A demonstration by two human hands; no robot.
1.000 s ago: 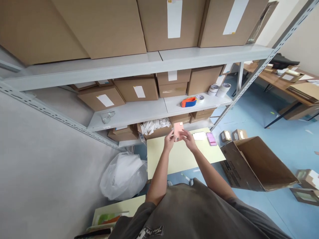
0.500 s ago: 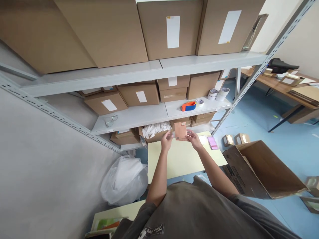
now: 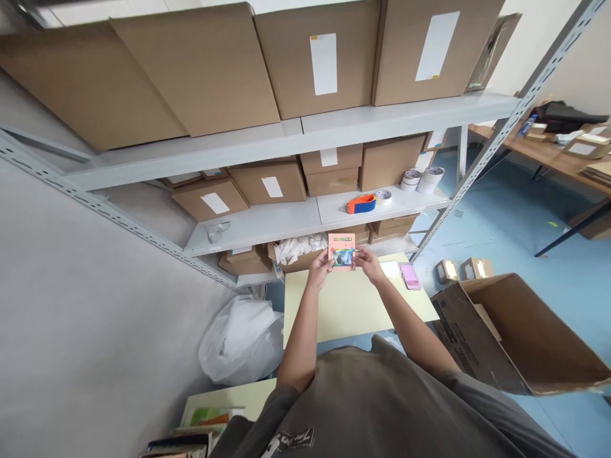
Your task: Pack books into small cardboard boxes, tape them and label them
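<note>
Our left hand [image 3: 321, 270] pinches the booklet [image 3: 342, 245] by its left edge. We hold it over the table [image 3: 329, 318], printed face towards us, title end towards the shelf [image 3: 281, 217], long axis apparently running away from us. We judge it light, fairly stiff, perhaps slick, easily creased; its side edges suit holding. Our right hand [image 3: 370, 264] pinches the right edge.

Four large cartons [image 3: 198, 70] are lining the top shelf's [image 3: 334, 136] front edge; two small boxes [image 3: 447, 271] are standing by one open carton's [image 3: 534, 324] far edge; two hands [image 3: 319, 271] are holding one pink packet [image 3: 342, 248].
</note>
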